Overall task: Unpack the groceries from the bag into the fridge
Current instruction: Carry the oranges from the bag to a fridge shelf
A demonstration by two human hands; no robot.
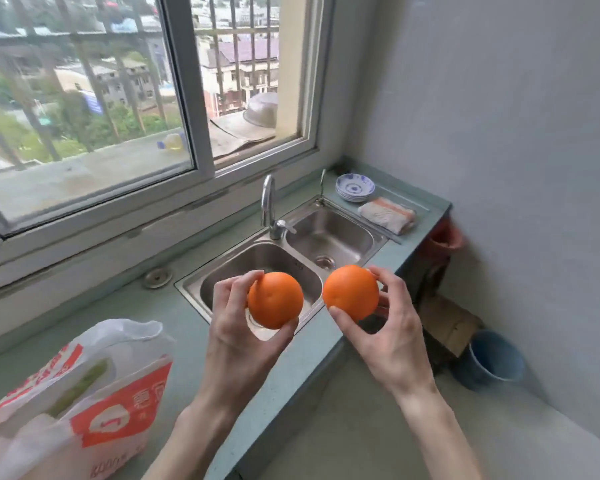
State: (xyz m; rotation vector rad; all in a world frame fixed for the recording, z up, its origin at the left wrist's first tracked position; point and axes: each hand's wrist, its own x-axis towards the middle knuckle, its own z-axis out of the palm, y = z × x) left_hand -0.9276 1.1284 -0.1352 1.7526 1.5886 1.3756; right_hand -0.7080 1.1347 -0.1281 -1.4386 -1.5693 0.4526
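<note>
Left hand point(238, 327): grips left orange point(275, 300) above the sink point(333, 237)
Right hand point(392, 327): grips right orange point(350, 293), just beside it, over the sink's front edge
Bag point(84, 393): on tabletop point(160, 317), left of sink

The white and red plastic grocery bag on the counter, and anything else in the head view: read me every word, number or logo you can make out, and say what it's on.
"8000", roughly, blurred: bottom edge of the white and red plastic grocery bag.
Large white characters on the bag's red panel: non-Latin script, too blurred to read.
Round white logo on the same panel: a symbol, no legible text.
Blue sign on a building outside the window: too small to read.
Two oranges, stacked blue-patterned bowls, striped folded cloth: no text.
</note>
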